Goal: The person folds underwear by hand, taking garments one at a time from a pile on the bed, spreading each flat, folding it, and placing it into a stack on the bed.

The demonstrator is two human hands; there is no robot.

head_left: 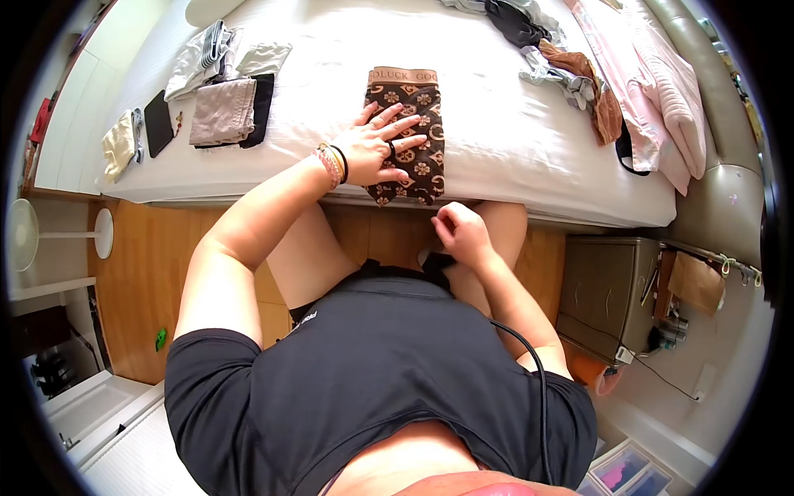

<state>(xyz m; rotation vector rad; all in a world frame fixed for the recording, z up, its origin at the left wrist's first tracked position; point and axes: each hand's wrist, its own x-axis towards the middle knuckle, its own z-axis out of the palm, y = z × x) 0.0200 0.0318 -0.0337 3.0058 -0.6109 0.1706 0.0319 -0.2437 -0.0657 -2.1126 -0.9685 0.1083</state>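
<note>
A pair of folded boxer briefs (422, 103), dark brown with a tan flower pattern and a lettered tan waistband, lies at the near edge of the bed. My left hand (370, 153) rests flat on its left side, fingers spread, with bands and a bracelet at the wrist. My right hand (463, 234) is curled closed by my right knee, just below the briefs and apart from them. Nothing shows between its fingers.
On the white bed (331, 50), folded clothes (222, 112) and a black flat tablet-like object (158, 124) lie at left. Crumpled clothes (571, 70) and a pink quilt (662, 91) are at right. A metallic-looking cabinet (608, 285) stands beside the bed.
</note>
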